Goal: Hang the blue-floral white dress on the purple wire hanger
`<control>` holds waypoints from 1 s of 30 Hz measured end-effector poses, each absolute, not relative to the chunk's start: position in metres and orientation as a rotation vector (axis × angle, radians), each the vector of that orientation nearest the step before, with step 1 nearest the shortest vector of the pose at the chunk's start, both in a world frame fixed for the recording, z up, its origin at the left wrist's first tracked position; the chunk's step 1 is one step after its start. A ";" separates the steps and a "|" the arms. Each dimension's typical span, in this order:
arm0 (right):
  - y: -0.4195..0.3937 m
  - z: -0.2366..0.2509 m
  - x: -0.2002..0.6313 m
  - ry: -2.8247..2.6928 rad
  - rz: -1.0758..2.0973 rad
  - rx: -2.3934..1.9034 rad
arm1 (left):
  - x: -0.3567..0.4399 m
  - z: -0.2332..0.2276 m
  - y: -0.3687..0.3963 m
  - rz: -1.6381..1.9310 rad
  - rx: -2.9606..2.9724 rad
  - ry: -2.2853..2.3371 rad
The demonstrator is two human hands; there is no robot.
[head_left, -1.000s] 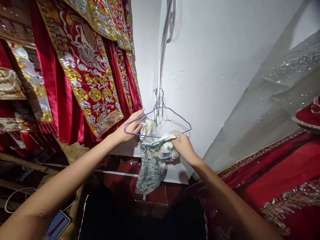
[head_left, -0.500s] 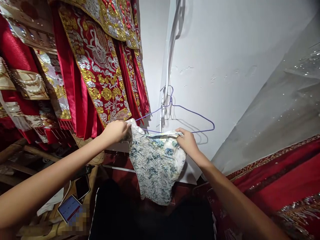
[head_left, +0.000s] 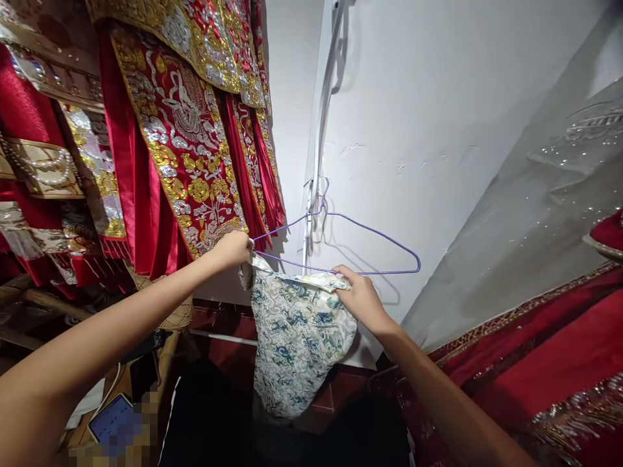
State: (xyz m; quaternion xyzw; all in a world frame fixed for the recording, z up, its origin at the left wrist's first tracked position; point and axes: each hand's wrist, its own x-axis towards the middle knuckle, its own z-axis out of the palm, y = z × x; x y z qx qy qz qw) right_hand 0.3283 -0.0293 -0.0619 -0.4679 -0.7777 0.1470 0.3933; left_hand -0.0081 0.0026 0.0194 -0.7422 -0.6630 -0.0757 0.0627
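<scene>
A white garment with a blue-green and yellowish floral print (head_left: 294, 331) hangs down from both hands; its exact kind does not show. My left hand (head_left: 233, 250) is closed on its upper left corner, right at the left end of a purple wire hanger (head_left: 389, 273). The hanger's left tip is hidden by that hand and the cloth. My right hand (head_left: 360, 295) pinches the garment's top edge just below the hanger's bottom bar, thumb on top. To the right, the hanger's other end is bare. The hook hangs at a white metal rail (head_left: 318, 110) against the wall.
Red costumes with gold and silver embroidery (head_left: 189, 149) hang at the left. A lit phone (head_left: 111, 421) lies on a wooden bamboo-like seat (head_left: 170, 363) at lower left. Clear plastic sheeting (head_left: 525, 214) covers the right side, above red fabric (head_left: 549, 350) with beaded fringe.
The left corner of the garment is now at the hanger's left end, and the cloth hangs more slanted. My right hand has shifted slightly left and down. The view has moved a little.
</scene>
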 end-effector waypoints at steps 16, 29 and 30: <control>-0.021 -0.066 0.330 -1.853 0.437 -1.164 | -0.010 0.034 0.006 -0.405 -2.355 -2.000; -0.028 -0.070 0.323 -1.858 0.507 -1.133 | 0.051 0.012 0.032 -1.346 -2.609 -1.320; -0.028 -0.066 0.323 -1.868 0.498 -1.136 | 0.048 0.010 0.033 -1.334 -2.614 -1.304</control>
